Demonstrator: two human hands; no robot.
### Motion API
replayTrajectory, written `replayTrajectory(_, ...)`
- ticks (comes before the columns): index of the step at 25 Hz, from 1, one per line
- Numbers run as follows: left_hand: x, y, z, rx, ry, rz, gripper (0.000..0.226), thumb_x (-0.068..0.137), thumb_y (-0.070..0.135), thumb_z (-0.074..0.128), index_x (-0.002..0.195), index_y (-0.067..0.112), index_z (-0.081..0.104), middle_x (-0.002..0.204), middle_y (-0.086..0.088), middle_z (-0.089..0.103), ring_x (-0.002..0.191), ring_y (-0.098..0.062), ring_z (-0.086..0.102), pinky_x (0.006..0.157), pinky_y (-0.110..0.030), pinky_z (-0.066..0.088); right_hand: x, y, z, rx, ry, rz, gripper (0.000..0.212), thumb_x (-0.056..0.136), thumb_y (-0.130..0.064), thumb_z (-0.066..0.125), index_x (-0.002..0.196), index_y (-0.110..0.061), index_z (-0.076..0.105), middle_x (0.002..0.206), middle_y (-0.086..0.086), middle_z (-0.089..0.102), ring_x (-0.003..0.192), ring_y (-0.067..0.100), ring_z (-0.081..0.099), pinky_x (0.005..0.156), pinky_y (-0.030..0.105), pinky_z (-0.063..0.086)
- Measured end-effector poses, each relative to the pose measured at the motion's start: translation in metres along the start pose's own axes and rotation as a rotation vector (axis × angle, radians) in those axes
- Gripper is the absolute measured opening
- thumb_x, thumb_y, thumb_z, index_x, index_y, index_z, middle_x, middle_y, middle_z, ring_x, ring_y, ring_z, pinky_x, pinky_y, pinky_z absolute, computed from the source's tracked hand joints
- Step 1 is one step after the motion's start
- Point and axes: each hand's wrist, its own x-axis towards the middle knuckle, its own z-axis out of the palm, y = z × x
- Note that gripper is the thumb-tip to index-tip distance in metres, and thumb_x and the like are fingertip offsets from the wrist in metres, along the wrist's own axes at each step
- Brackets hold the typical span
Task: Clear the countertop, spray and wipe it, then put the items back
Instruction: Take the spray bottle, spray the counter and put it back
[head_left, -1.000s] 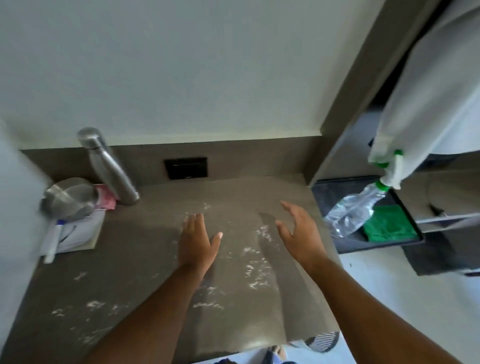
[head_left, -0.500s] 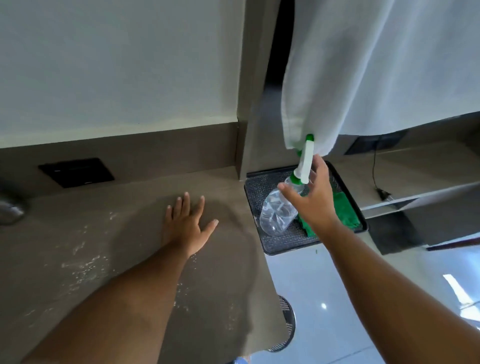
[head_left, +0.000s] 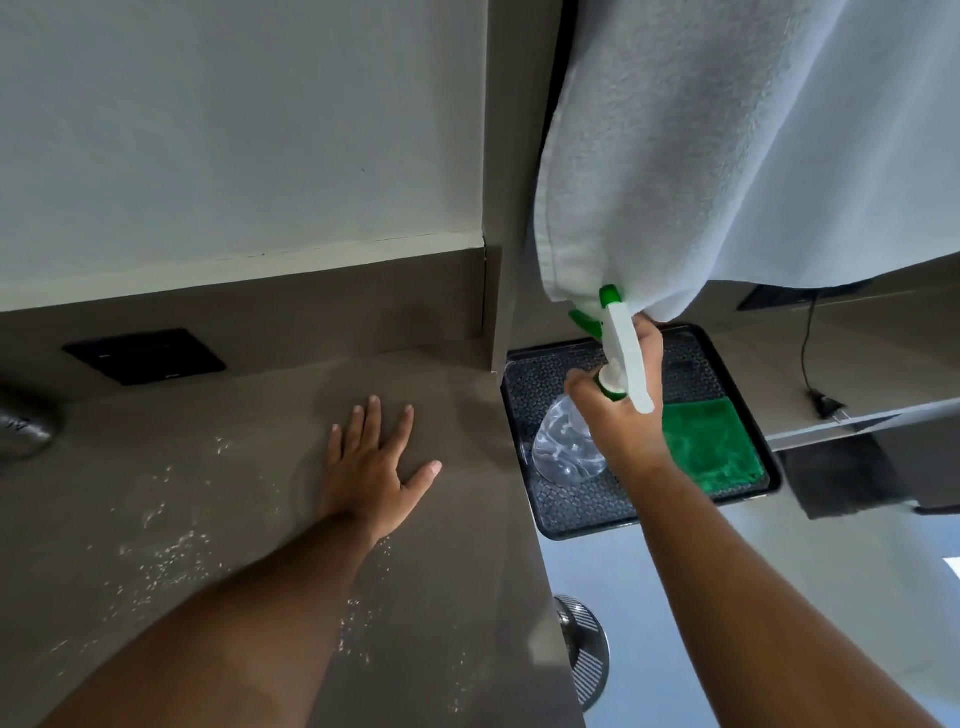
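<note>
Now, spray bottle (head_left: 569, 441): clear body with a green-and-white trigger head, over the black tray (head_left: 582, 519) at 3 o'clock of the countertop (head_left: 218, 493).
Right hand (head_left: 618, 415): fingers wrapped round the bottle's neck; half a second ago they only touched it.
Green cloth (head_left: 711, 447): flat in the tray, at 3 o'clock of the bottle.
Left hand (head_left: 371, 462): flat on the countertop, fingers spread, holding nothing, as before.
White crumbs (head_left: 166, 551): scattered at 8 o'clock of the left hand.
White towel (head_left: 727, 145): hangs at 12 o'clock, touching the trigger head.
</note>
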Motion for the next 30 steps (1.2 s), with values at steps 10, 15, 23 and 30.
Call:
replayTrajectory(10, 0.0, -0.001, -0.004, 0.02, -0.008, 0.011, 0.085, 0.08, 0.084, 0.006, 0.153, 0.04, 0.005, 0.165, -0.008, 0.001, 0.151, -0.027, 0.002, 0.12, -0.048, 0.003, -0.037, -0.012, -0.02, -0.134, -0.206, -0.071, 0.047, 0.076, -0.04, 0.073, 0.096, -0.001, 0.058, 0.073, -0.01, 0.066, 0.065, 0.0, 0.062, 0.066, 0.01, 0.046)
replayTrajectory(15, -0.001, -0.001, -0.006, 0.018, -0.014, 0.013, 0.084, 0.081, 0.083, 0.009, 0.153, 0.04, 0.006, 0.165, -0.008, 0.0, 0.151, -0.026, 0.0, 0.12, -0.048, 0.002, -0.052, -0.015, -0.018, -0.141, -0.216, -0.132, 0.054, 0.078, -0.025, 0.081, 0.114, -0.014, 0.042, 0.074, -0.003, 0.065, 0.066, 0.005, 0.065, 0.068, 0.01, 0.047)
replayTrajectory(23, -0.001, -0.001, -0.006, -0.01, -0.013, 0.015, 0.083, 0.082, 0.083, 0.013, 0.153, 0.041, 0.007, 0.165, -0.007, -0.001, 0.151, -0.025, 0.0, 0.121, -0.048, 0.003, -0.074, -0.007, -0.021, -0.079, 0.107, -0.133, 0.056, 0.076, -0.02, 0.082, 0.108, -0.021, 0.036, 0.094, 0.012, 0.057, 0.082, 0.03, 0.061, 0.077, 0.029, 0.051)
replayTrajectory(30, -0.002, 0.0, -0.007, -0.02, -0.019, 0.015, 0.082, 0.083, 0.082, 0.017, 0.153, 0.041, 0.008, 0.164, -0.008, 0.0, 0.151, -0.025, -0.001, 0.12, -0.047, 0.001, -0.074, -0.012, -0.014, -0.248, 0.28, -0.293, 0.047, 0.066, -0.004, 0.062, 0.104, -0.023, 0.043, 0.099, -0.019, 0.039, 0.086, 0.022, 0.049, 0.074, 0.045, 0.048)
